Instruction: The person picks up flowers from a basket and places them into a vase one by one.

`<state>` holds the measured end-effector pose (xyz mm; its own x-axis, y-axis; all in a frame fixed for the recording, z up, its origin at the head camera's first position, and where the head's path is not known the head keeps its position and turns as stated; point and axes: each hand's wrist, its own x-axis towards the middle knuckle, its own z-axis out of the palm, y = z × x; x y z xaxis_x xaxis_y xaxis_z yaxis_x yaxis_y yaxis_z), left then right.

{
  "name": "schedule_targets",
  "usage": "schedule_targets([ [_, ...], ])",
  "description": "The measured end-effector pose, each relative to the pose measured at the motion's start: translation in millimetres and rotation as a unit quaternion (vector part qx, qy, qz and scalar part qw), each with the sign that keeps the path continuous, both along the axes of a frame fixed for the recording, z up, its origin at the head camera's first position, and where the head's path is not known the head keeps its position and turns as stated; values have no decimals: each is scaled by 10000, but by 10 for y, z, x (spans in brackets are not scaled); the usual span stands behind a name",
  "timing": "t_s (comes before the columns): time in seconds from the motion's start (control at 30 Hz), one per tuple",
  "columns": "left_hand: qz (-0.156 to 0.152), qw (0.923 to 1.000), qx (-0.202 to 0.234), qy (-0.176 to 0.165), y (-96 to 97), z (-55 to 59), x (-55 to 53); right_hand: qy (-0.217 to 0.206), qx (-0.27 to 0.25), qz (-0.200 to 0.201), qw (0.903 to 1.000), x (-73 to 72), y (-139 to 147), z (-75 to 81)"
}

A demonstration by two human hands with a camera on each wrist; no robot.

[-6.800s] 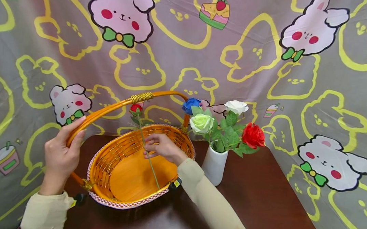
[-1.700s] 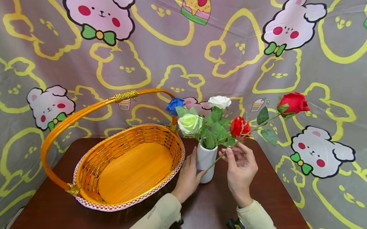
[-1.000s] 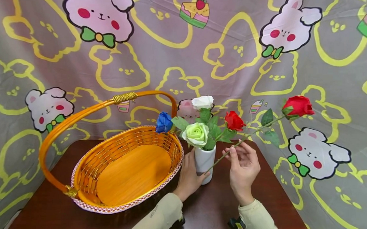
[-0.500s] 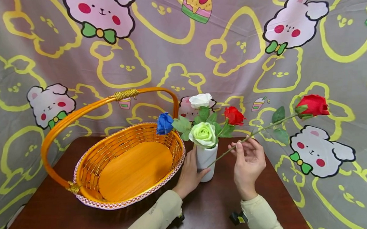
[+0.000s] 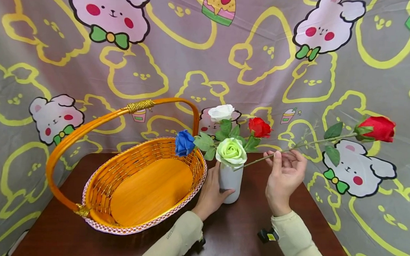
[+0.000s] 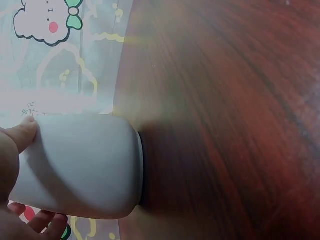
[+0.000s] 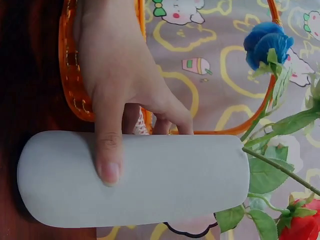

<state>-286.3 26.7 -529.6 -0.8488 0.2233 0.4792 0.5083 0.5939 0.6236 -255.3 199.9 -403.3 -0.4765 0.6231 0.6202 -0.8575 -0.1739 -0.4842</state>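
My left hand [image 5: 211,195] grips the white vase [image 5: 230,184], its thumb across the front. The vase stands upright on the table and holds a blue rose [image 5: 185,143], a white rose [image 5: 221,112], a green rose [image 5: 231,152] and a red rose [image 5: 259,127]. To the right, my right hand [image 5: 286,179] pinches the stem of another red rose [image 5: 378,128], bloom pointing right. That stem [image 7: 280,167] has its lower end at the vase's mouth in the right wrist view; whether it is inside cannot be told. The left wrist view shows the vase's base [image 6: 132,170] on the table.
An orange woven basket [image 5: 145,227] with a tall arched handle [image 5: 98,125] stands left of the vase, close to my left hand. A patterned cloth [image 5: 262,69] hangs behind the dark brown table [image 5: 234,236].
My left hand has gone from the basket handle to the vase. The red rose has left the basket; its stem end has risen to the vase mouth. The vase's flowers have shifted.
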Motion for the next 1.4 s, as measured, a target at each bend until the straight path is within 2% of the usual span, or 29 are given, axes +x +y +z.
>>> schedule_targets([
  [0.33, 151, 9993, -35, -348, 27, 16, 1, 34, -268, -167, 9995, -65, -3, 53],
  [0.53, 127, 9993, -76, -357, 9, 23, 3, -63, -113, -243, 9996, -142, -9, 12],
  [0.63, 6, 9995, -84, -299, -11, 13, 29, -76, -25, -220, 9997, -171, -13, -38],
  [0.73, -203, 9996, -31, -179, -30, 5, 92, -70, 46, -224, 9997, -185, -13, -78],
  [0.83, -326, 9995, -35, -31, -67, 31, 203, -139, 123, -242, 9995, -193, -21, -99],
  [0.97, -294, 9991, -278, 126, -191, 145, 409, -193, 176, -177, 9995, -204, -45, -109],
  [1.1, -290, 9948, -793, 566, -432, 339, 662, -200, 293, -104, 9993, -214, -60, -123],
  [1.17, -321, 9899, -990, 958, -604, 469, 800, -234, 385, -53, 9990, -221, -66, -133],
  [1.23, -369, 9825, -1030, 1510, -805, 621, 920, -265, 448, 25, 9986, -226, -77, -140],
  [1.33, -271, 9647, -909, 2455, -1146, 928, 1048, -276, 513, 108, 9982, -244, -95, -156],
  [1.4, 45, 9456, -785, 3156, -1386, 1175, 1094, -296, 564, 111, 9979, -258, -112, -170],
])
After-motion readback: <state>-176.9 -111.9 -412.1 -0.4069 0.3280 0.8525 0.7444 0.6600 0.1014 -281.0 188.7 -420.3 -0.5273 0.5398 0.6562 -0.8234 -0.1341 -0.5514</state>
